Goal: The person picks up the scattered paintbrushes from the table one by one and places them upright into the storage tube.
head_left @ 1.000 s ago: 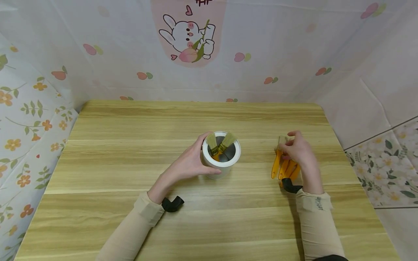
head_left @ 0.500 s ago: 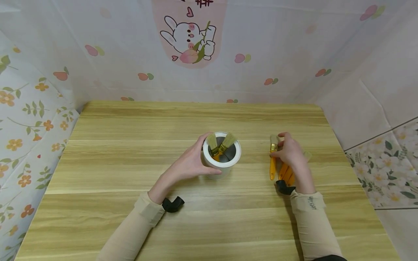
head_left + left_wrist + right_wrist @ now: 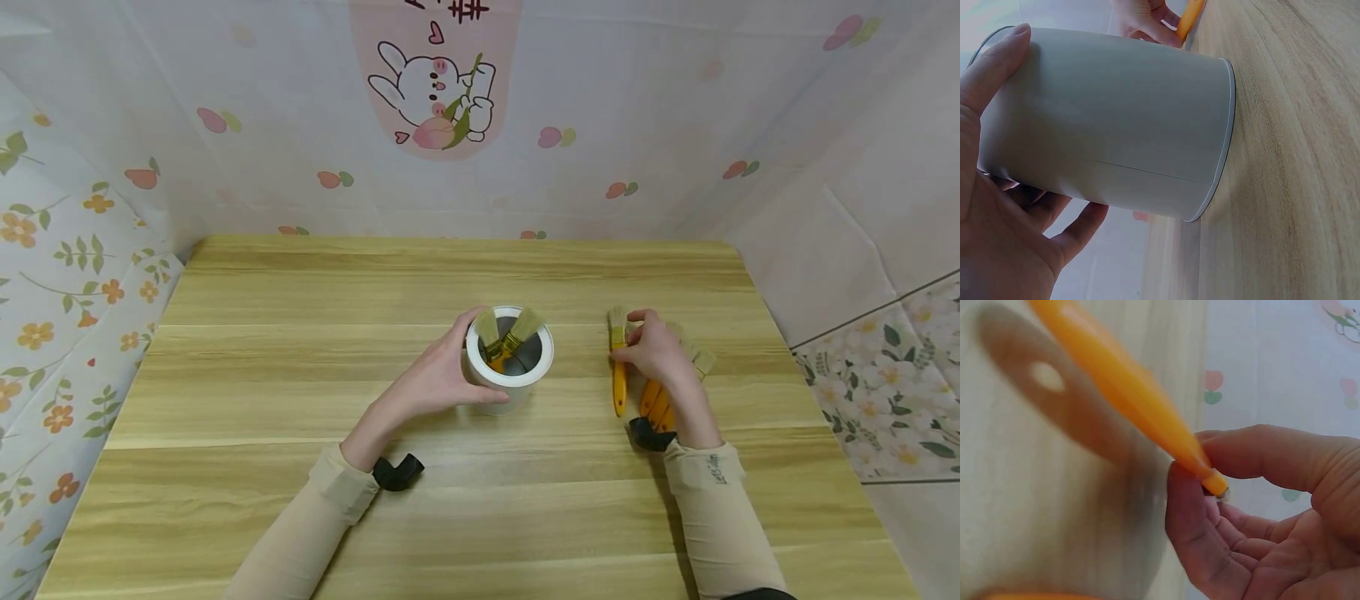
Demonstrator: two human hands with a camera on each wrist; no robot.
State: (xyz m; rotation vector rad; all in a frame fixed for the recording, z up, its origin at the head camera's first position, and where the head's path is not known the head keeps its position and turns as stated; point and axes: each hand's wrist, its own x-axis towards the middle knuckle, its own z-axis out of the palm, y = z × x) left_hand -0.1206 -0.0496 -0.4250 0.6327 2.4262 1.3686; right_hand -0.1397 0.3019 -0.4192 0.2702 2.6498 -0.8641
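Note:
A white-rimmed grey cylindrical container (image 3: 495, 408) stands upright near the middle of the table. My left hand (image 3: 431, 375) grips its side, thumb and fingers spread around the wall (image 3: 1122, 125). Two paintbrushes (image 3: 525, 323) lean inside it, bristles up, crossing each other. To the right, my right hand (image 3: 660, 350) pinches another paintbrush (image 3: 618, 383) with an orange handle and pale bristles. In the right wrist view thumb and fingers hold this orange handle (image 3: 1129, 387) at its narrow neck, and its shadow falls on the table. The bristle end is mostly hidden there.
Several more orange-handled paintbrushes (image 3: 703, 363) lie fanned on the table beneath my right hand and wrist, partly covered. The wooden table (image 3: 300, 283) meets a patterned cloth backdrop (image 3: 637, 100) at the back and both sides.
My right hand has moved left, drawing one paintbrush away from the other brushes. My left hand and the container have stayed in place.

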